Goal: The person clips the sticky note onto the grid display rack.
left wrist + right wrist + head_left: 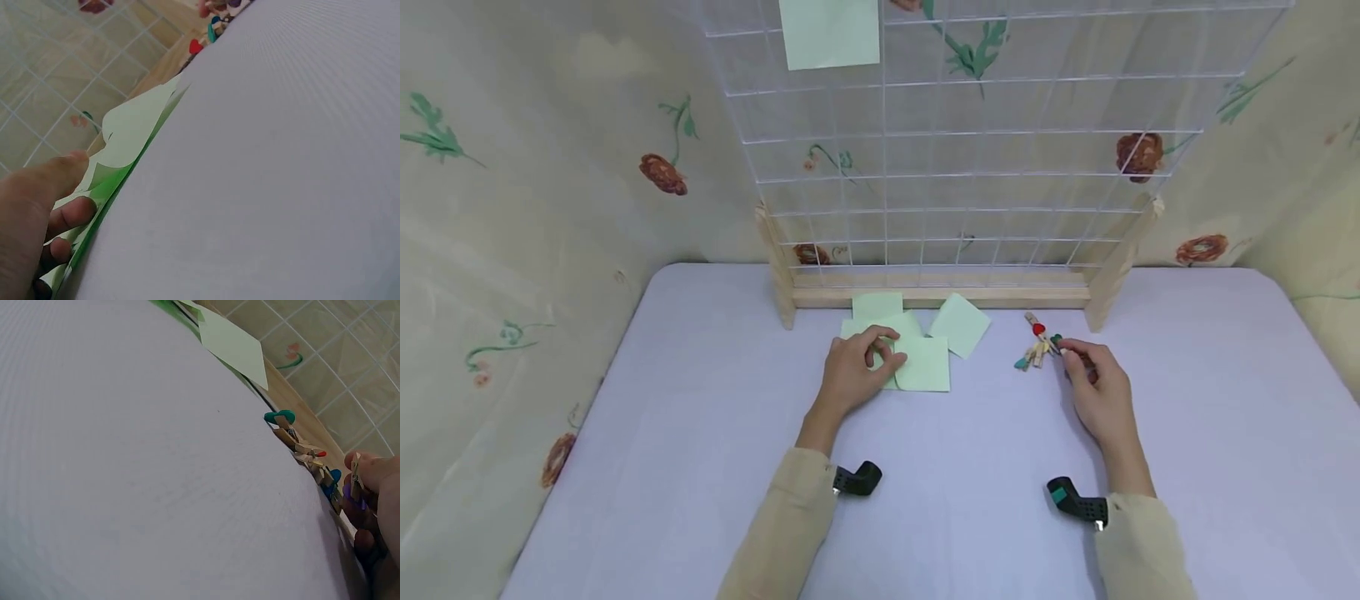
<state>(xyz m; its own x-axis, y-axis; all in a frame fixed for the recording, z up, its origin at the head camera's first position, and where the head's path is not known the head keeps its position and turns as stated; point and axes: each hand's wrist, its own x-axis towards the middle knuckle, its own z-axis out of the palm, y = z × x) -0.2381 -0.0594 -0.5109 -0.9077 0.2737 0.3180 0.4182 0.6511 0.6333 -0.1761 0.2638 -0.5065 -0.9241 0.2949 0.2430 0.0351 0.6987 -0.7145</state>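
My left hand (pixel 859 367) is at the left edge of the front pale green paper note (pixel 925 365), its fingers bent. A gap shows between thumb and fingertips in the left wrist view, with the curled note (pixel 134 122) beside them; whether they touch it is unclear. More green notes (pixel 877 305) overlap behind. In the right wrist view, my right hand (pixel 381 494) pinches a small wooden clothespin (pixel 356 475) with a purple decoration between thumb and fingers. Just left of it lies a small pile of clothespins (pixel 1036 353) with red, teal and blue decorations.
A white wire grid (pixel 925 177) stands in a wooden base (pixel 940 297) at the back of the table. One green note (pixel 831 33) hangs high on the grid's left part. A white cloth (pixel 985 517) covers the table; floral fabric (pixel 535 208) surrounds it.
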